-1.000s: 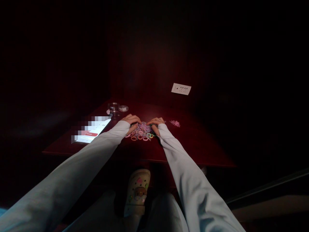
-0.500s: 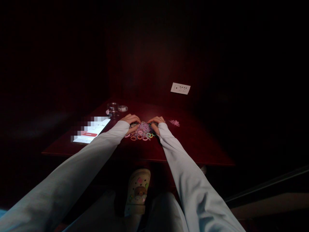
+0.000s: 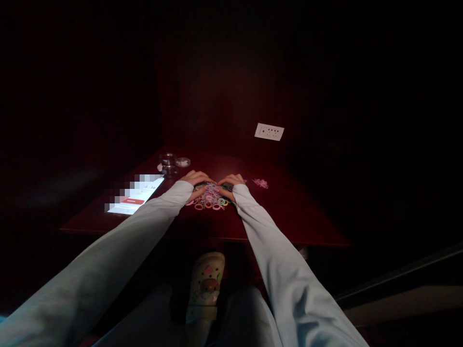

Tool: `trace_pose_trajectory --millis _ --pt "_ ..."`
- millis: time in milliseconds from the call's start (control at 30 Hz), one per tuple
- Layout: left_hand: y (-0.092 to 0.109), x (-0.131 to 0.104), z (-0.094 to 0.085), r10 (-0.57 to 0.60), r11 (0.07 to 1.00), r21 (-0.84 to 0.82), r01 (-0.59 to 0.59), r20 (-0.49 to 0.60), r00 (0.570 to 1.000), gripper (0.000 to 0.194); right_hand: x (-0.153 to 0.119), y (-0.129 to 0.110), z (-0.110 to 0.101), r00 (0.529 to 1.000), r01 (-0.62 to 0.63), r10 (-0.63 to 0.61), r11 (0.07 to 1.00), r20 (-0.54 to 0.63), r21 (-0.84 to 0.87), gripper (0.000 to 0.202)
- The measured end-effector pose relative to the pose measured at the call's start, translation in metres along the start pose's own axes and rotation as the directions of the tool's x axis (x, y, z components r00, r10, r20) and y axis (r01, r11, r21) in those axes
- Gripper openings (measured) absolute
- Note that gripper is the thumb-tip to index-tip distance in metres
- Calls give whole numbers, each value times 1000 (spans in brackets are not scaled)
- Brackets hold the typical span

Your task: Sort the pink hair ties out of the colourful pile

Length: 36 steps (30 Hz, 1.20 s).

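Observation:
A loose pile of small coloured hair ties (image 3: 211,195), mostly pink and purple with some orange, yellow and green rings, lies on the dark red table. At the pile's left side rests my left hand (image 3: 193,182), its curved fingers and thumb apart and touching the hair ties. My right hand (image 3: 230,185) reaches over the right side in a similar shape, thumb apart from the fingers. Neither hand visibly grips a single tie, though the fingertips are partly lost among them. Right of my right hand sits a small separate heap of pink hair ties (image 3: 261,183).
A clear round jar (image 3: 168,163) stands at the back left, its round lid (image 3: 183,162) beside it. A lit phone (image 3: 139,193) lies left of my left forearm. The wall behind carries a white socket plate (image 3: 269,132). The table's front edge (image 3: 202,238) is near my knees.
My right hand has shifted slightly left, further over the pile and closer to my left hand. The left hand stays nearly in place. The whole view has moved very slightly.

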<state>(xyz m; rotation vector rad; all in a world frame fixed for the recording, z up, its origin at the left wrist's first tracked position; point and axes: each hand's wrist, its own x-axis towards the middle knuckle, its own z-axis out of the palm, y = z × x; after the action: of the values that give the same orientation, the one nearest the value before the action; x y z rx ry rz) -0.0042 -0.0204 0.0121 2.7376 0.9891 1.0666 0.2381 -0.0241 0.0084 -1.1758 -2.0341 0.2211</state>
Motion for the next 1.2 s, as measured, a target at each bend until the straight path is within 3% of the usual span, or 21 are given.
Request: trace_pose_trajectory --millis 200,433,700,1200 --pt "-5 0 3 -7 1000 -7 7 10 1000 34 -2 2 -1 998 57 -57 998 6 36 16" --pt "-9 -2 5 24 1000 -15 -24 -3 1000 34 7 5 7 998 -10 15 997 -63 79 22" --pt "-9 -1 5 7 1000 -11 -7 6 1000 32 8 2 7 998 -34 39 996 -47 85 19" --pt "-1 3 2 125 978 169 -126 15 992 30 6 -10 10 996 91 -91 993 0 76 12"
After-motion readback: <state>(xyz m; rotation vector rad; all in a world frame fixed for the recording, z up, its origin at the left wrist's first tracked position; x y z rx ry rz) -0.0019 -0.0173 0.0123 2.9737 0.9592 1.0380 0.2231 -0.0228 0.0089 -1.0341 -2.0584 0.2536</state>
